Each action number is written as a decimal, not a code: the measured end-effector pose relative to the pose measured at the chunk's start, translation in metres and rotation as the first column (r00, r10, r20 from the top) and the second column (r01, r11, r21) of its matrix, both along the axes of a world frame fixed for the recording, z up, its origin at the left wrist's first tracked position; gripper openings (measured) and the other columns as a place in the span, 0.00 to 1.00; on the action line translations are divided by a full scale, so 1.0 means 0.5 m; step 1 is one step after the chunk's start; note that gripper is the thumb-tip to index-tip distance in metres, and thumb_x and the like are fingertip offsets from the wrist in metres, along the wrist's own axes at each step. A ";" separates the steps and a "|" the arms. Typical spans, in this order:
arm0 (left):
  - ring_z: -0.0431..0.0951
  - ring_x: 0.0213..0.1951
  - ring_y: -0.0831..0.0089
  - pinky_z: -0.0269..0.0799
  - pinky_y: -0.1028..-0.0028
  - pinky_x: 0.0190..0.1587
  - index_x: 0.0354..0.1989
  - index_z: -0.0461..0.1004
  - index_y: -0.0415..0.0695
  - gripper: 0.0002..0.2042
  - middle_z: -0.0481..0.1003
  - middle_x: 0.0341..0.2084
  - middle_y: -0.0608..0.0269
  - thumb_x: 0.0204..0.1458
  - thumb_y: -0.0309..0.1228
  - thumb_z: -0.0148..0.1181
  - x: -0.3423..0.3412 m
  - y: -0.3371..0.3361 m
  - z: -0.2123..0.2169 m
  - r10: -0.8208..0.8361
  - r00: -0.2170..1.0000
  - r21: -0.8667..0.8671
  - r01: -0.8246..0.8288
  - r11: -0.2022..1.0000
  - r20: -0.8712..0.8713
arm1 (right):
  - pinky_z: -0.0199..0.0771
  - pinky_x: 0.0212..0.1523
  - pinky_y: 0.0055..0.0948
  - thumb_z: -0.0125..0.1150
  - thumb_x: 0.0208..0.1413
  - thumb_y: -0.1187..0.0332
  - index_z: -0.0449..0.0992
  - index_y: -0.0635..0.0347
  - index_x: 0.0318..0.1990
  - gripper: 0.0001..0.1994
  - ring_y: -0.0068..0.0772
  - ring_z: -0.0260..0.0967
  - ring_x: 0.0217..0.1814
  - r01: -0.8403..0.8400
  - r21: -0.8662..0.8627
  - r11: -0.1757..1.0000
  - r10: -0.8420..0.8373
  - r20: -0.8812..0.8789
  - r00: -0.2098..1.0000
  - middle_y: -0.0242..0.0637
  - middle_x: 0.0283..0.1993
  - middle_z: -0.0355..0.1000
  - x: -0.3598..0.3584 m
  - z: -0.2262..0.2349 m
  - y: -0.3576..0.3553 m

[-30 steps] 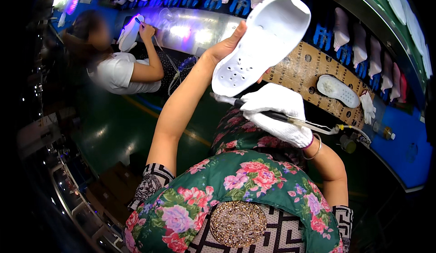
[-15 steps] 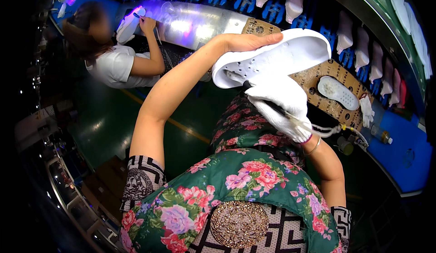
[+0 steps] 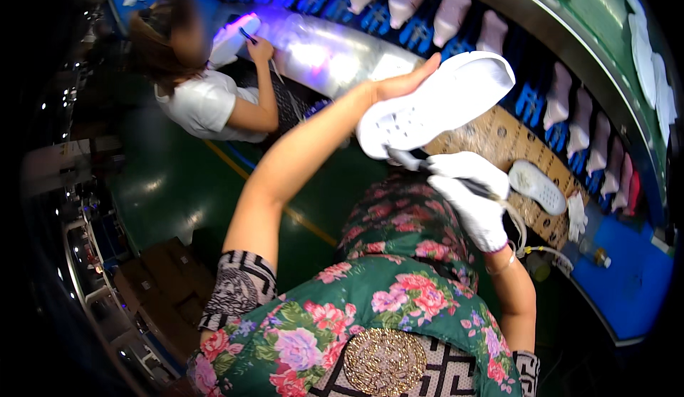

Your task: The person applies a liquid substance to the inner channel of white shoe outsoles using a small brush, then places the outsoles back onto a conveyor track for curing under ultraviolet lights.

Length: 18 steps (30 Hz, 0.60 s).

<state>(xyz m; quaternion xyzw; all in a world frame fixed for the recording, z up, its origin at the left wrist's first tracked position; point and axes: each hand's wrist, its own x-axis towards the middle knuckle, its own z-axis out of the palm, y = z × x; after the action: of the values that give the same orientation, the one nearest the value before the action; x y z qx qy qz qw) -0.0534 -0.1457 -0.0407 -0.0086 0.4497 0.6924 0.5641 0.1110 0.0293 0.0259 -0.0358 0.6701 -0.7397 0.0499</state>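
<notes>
My left hand (image 3: 399,83) holds a white shoe sole (image 3: 442,105) up in the air, tilted with its long edge toward me. My right hand (image 3: 470,197), in a white glove, grips a thin dark brush (image 3: 427,169) whose tip touches the lower edge of the sole. A cord hangs from near my right wrist.
Another white sole (image 3: 536,185) lies on a perforated brown board (image 3: 491,137). A row of pale shoe lasts (image 3: 456,16) stands on blue holders along a green conveyor (image 3: 598,48). A person in a white shirt (image 3: 206,105) works at the lit bench to my left. Cardboard boxes (image 3: 164,283) sit on the green floor.
My left hand has turned the sole from facing me with its perforated side to nearly edge-on, and lowered it. The gloved right hand with the brush stays under it.
</notes>
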 end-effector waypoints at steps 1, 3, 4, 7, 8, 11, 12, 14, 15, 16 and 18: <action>0.75 0.56 0.61 0.75 0.60 0.56 0.70 0.60 0.50 0.41 0.71 0.60 0.55 0.58 0.68 0.35 0.012 0.002 -0.002 0.163 0.980 0.112 -0.175 0.978 0.110 | 0.75 0.49 0.26 0.68 0.51 0.79 0.82 0.66 0.39 0.07 0.29 0.77 0.43 0.105 -0.040 0.994 -0.102 0.068 0.992 0.40 0.41 0.80 -0.012 0.003 0.010; 0.71 0.61 0.61 0.72 0.57 0.60 0.72 0.55 0.48 0.39 0.66 0.64 0.56 0.61 0.66 0.33 0.044 0.008 -0.015 0.410 0.895 0.226 -0.441 0.868 0.173 | 0.74 0.49 0.25 0.66 0.51 0.82 0.82 0.69 0.40 0.08 0.27 0.76 0.43 0.263 -0.043 0.964 -0.257 0.112 0.960 0.39 0.42 0.80 -0.035 -0.001 0.030; 0.67 0.64 0.61 0.69 0.58 0.63 0.73 0.52 0.46 0.36 0.63 0.67 0.55 0.65 0.60 0.33 0.071 -0.003 -0.032 0.432 0.891 0.297 -0.454 0.840 0.139 | 0.74 0.50 0.25 0.66 0.51 0.83 0.82 0.69 0.40 0.08 0.27 0.76 0.43 0.306 -0.013 0.952 -0.304 0.084 0.949 0.39 0.42 0.80 -0.045 -0.005 0.035; 0.77 0.54 0.63 0.73 0.61 0.59 0.68 0.59 0.44 0.27 0.71 0.59 0.55 0.68 0.49 0.40 0.131 0.002 -0.092 0.383 0.912 0.430 -0.409 0.805 0.150 | 0.75 0.47 0.26 0.67 0.50 0.82 0.82 0.67 0.39 0.08 0.27 0.76 0.42 0.292 0.195 0.936 -0.274 -0.112 0.955 0.39 0.41 0.80 -0.076 -0.008 0.045; 0.75 0.56 0.63 0.71 0.60 0.61 0.67 0.61 0.43 0.27 0.70 0.59 0.55 0.67 0.49 0.40 0.145 0.010 -0.087 0.411 0.899 0.383 -0.436 0.814 0.149 | 0.76 0.46 0.26 0.68 0.49 0.82 0.82 0.66 0.38 0.08 0.27 0.76 0.42 0.289 0.245 0.925 -0.247 -0.191 0.950 0.39 0.40 0.80 -0.081 -0.012 0.050; 0.69 0.62 0.64 0.65 0.58 0.65 0.66 0.62 0.44 0.28 0.68 0.62 0.56 0.66 0.51 0.42 0.176 0.019 -0.089 0.432 0.887 0.317 -0.461 0.829 0.161 | 0.76 0.44 0.27 0.69 0.46 0.78 0.83 0.63 0.36 0.08 0.30 0.78 0.41 0.178 0.297 0.938 -0.114 -0.220 0.969 0.40 0.38 0.80 -0.089 -0.002 0.056; 0.67 0.64 0.64 0.63 0.57 0.66 0.67 0.61 0.44 0.29 0.67 0.62 0.56 0.66 0.52 0.42 0.182 0.012 -0.095 0.378 0.914 0.371 -0.405 0.836 0.146 | 0.76 0.44 0.27 0.69 0.46 0.77 0.84 0.61 0.36 0.07 0.31 0.78 0.41 0.147 0.329 0.933 -0.077 -0.217 0.973 0.39 0.37 0.81 -0.084 -0.004 0.054; 0.72 0.59 0.58 0.73 0.51 0.59 0.66 0.62 0.43 0.24 0.69 0.61 0.54 0.66 0.43 0.47 0.203 -0.022 -0.090 0.363 0.930 0.158 -0.367 0.917 0.056 | 0.77 0.48 0.32 0.71 0.47 0.72 0.85 0.54 0.33 0.05 0.34 0.79 0.41 0.095 0.449 0.888 0.016 -0.238 0.971 0.35 0.37 0.82 -0.077 -0.009 0.056; 0.73 0.58 0.56 0.74 0.50 0.56 0.66 0.61 0.44 0.24 0.69 0.60 0.53 0.66 0.41 0.48 0.206 -0.038 -0.093 0.331 0.940 0.148 -0.340 0.929 0.084 | 0.76 0.49 0.33 0.71 0.47 0.71 0.85 0.54 0.33 0.05 0.35 0.79 0.43 0.075 0.460 0.885 0.038 -0.232 0.972 0.34 0.37 0.82 -0.069 -0.007 0.051; 0.74 0.57 0.55 0.76 0.49 0.54 0.66 0.61 0.44 0.23 0.70 0.60 0.53 0.65 0.39 0.49 0.207 -0.050 -0.097 0.297 0.948 0.138 -0.311 0.941 0.113 | 0.76 0.50 0.34 0.72 0.46 0.71 0.85 0.53 0.32 0.04 0.36 0.79 0.44 0.057 0.470 0.881 0.057 -0.225 0.973 0.34 0.38 0.82 -0.059 -0.007 0.045; 0.71 0.60 0.51 0.70 0.47 0.59 0.67 0.60 0.42 0.26 0.68 0.61 0.51 0.66 0.45 0.45 0.229 -0.054 -0.085 0.405 0.846 0.382 -0.521 0.763 0.347 | 0.76 0.49 0.35 0.73 0.45 0.72 0.84 0.52 0.33 0.07 0.37 0.79 0.44 0.075 0.469 0.880 0.053 -0.254 0.966 0.33 0.37 0.81 -0.037 -0.010 0.039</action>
<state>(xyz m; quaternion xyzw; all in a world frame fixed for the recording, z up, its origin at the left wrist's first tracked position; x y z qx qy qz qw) 0.0613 -0.1729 -0.0830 -0.0705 0.1825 0.8908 0.4101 0.0927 0.0488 0.0210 -0.1150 0.8316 -0.5423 -0.0349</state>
